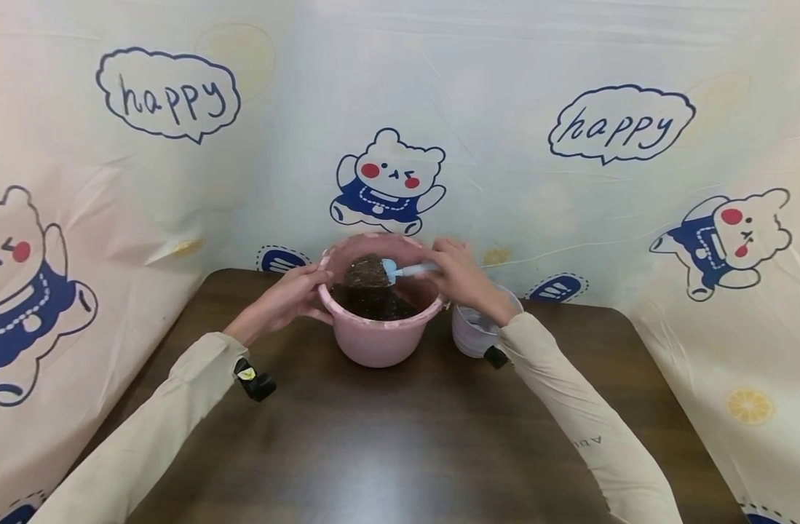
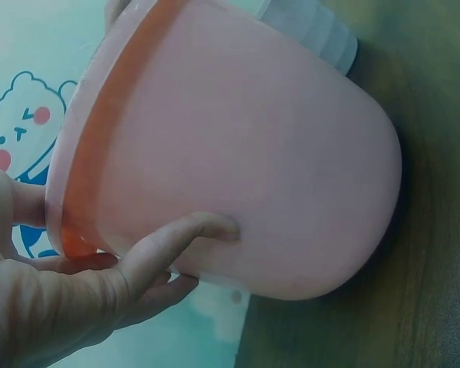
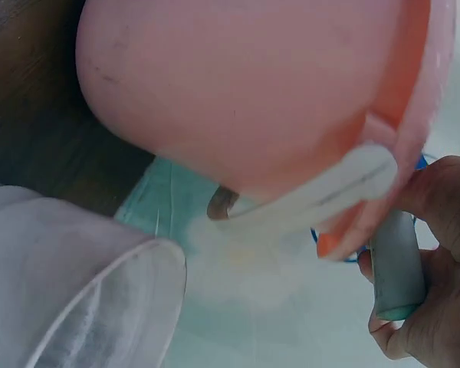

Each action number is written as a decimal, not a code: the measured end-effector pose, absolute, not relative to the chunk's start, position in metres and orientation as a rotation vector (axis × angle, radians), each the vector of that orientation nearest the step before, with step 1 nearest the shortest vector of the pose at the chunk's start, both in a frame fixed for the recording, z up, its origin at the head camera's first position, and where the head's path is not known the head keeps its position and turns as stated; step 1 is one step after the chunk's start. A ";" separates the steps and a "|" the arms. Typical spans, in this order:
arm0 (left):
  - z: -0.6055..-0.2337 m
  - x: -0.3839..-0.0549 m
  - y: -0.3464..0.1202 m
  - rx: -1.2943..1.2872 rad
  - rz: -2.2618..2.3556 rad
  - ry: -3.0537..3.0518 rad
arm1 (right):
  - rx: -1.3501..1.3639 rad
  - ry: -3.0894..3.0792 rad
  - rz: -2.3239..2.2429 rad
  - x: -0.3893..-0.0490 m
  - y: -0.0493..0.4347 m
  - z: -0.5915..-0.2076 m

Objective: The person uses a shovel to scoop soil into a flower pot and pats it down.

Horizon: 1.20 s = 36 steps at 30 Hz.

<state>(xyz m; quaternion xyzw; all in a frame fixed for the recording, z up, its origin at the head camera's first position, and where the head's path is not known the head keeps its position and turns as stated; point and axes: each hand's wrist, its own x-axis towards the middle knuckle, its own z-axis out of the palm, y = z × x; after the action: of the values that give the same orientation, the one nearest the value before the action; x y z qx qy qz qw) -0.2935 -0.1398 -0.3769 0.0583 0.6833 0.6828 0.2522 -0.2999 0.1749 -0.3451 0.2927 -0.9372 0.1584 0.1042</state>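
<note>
A pink bucket [image 1: 380, 343] with dark soil [image 1: 373, 302] inside stands on the table. My left hand [image 1: 291, 295] grips its left rim, fingers touching the outer wall [image 2: 245, 146]. In my right hand [image 1: 461, 273] is the light handle [image 3: 397, 268] of a small blue shovel [image 1: 389, 271], held over the bucket's right rim. A clump of dark soil [image 1: 367, 272] sits at the shovel's head inside the bucket, hiding most of the blade. Under my right wrist stands a translucent plastic cup [image 1: 473, 331], partly covered by the hand and sleeve.
The dark wooden table [image 1: 373, 437] spreads out in front of the bucket. A printed cloth [image 1: 504, 73] with bears and lettering hangs behind and at both sides. The bucket's white handle [image 3: 314, 192] hangs on its right side, between bucket and cup.
</note>
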 end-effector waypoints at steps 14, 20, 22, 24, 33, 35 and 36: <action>-0.374 -0.294 -0.142 0.112 1.856 1.807 | 0.849 -2.779 0.524 -0.294 0.203 -0.327; -0.371 -0.295 -0.143 0.101 1.835 1.806 | 0.800 -2.771 0.537 -0.290 0.213 -0.325; -0.370 -0.294 -0.143 0.091 1.835 1.809 | 0.785 -2.772 0.540 -0.289 0.218 -0.325; -0.370 -0.294 -0.142 0.090 1.833 1.812 | 0.784 -2.769 0.534 -0.288 0.223 -0.325; -0.371 -0.294 -0.141 0.102 1.849 1.792 | 0.831 -2.656 0.524 -0.281 0.245 -0.322; -0.371 -0.293 -0.141 0.098 1.853 1.792 | 0.844 -2.634 0.518 -0.280 0.250 -0.322; -0.372 -0.294 -0.141 0.096 1.858 1.789 | 0.846 -2.631 0.520 -0.279 0.253 -0.322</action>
<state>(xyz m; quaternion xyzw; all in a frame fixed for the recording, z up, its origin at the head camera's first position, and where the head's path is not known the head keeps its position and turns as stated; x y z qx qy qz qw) -0.2935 -0.1408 -0.3716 0.0356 0.6661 0.6917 0.2767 -0.2791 0.2526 -0.3217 0.2966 -0.9229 0.1826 0.1642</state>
